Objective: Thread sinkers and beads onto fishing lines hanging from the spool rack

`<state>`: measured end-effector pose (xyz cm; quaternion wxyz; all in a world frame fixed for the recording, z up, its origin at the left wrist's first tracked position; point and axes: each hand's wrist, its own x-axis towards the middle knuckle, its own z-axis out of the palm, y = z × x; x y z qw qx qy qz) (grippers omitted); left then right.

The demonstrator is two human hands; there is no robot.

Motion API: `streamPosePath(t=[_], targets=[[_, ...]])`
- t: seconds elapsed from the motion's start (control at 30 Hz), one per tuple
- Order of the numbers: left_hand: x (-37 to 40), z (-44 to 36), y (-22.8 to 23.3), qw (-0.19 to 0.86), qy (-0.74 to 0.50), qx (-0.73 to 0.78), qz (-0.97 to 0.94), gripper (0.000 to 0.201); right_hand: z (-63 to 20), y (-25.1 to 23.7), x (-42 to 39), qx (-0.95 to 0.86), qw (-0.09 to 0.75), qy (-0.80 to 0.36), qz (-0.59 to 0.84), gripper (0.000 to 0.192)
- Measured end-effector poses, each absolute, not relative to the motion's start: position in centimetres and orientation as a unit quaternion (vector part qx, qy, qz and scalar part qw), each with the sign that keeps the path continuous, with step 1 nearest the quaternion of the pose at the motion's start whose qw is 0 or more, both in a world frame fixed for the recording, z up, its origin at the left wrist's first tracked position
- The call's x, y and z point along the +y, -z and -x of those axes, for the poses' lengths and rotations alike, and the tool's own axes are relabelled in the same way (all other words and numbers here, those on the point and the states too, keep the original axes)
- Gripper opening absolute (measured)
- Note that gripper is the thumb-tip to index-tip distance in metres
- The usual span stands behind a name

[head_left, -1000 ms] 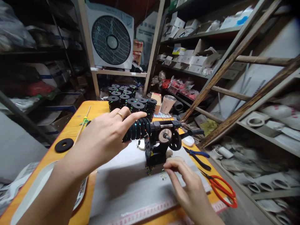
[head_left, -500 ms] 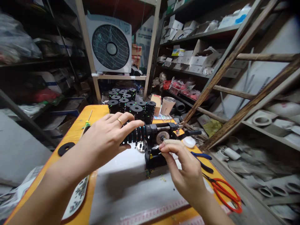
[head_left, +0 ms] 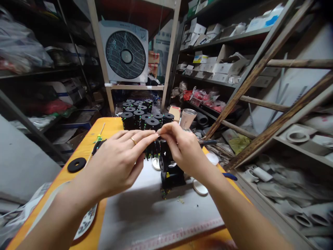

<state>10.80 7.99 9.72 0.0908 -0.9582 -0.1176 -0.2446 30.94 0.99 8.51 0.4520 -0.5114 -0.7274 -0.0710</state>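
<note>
Over a row of black foam discs (head_left: 152,150) on the small black winding device, my left hand (head_left: 125,156) is curled, fingers on top and thumb lower down. My right hand (head_left: 183,147) is closed in a pinch beside my left fingertips, at the upper right end of the row. Whatever sits in that pinch is too small to make out. The black winding device (head_left: 170,173) stands on a white sheet (head_left: 135,215), its upper part hidden by my right hand. Tiny green and yellow bits (head_left: 164,192) lie at its foot.
Several upright stacks of black discs (head_left: 152,123) stand behind, near a beige cup (head_left: 187,118). A loose black disc (head_left: 76,165) and a white tray (head_left: 91,217) lie left. Blue-handled pliers (head_left: 230,176) show at right. A ruler (head_left: 177,236) crosses the front; a wooden ladder (head_left: 244,88) leans right.
My right hand has moved up and left from the dial side of the device to my left fingertips. My left hand stays at the discs, its fingers flatter. The view has shifted slightly.
</note>
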Motion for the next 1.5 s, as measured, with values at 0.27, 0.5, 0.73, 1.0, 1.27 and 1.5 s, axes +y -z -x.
streamPosePath(t=[0.27, 0.5, 0.73, 1.0, 1.27, 1.5], targets=[[8.0, -11.3, -7.2, 0.189, 0.275, -0.141, 0.932, 0.050, -31.9, -9.9, 1.7, -0.731, 0.448, -0.025, 0.515, 0.014], [8.7, -11.6, -9.0, 0.070, 0.246, -0.191, 0.948, 0.044, -32.1, -9.8, 1.5, -0.723, 0.482, 0.028, 0.494, 0.013], [10.1, -11.8, -12.4, -0.123, 0.146, -0.207, 0.960, 0.048, -31.3, -10.2, -0.3, -0.748, 0.460, 0.116, 0.464, 0.013], [10.1, -11.7, -12.1, -0.131, 0.151, -0.214, 0.956, 0.047, -30.7, -9.7, -1.1, -0.765, 0.414, 0.214, 0.444, 0.019], [10.2, -11.7, -12.0, -0.124, 0.152, -0.216, 0.956, 0.047, -30.7, -9.7, -1.0, -0.773, 0.402, 0.212, 0.443, 0.014], [10.2, -11.7, -11.9, -0.119, 0.151, -0.214, 0.958, 0.046, -30.8, -9.8, -1.1, -0.773, 0.394, 0.211, 0.449, 0.014]])
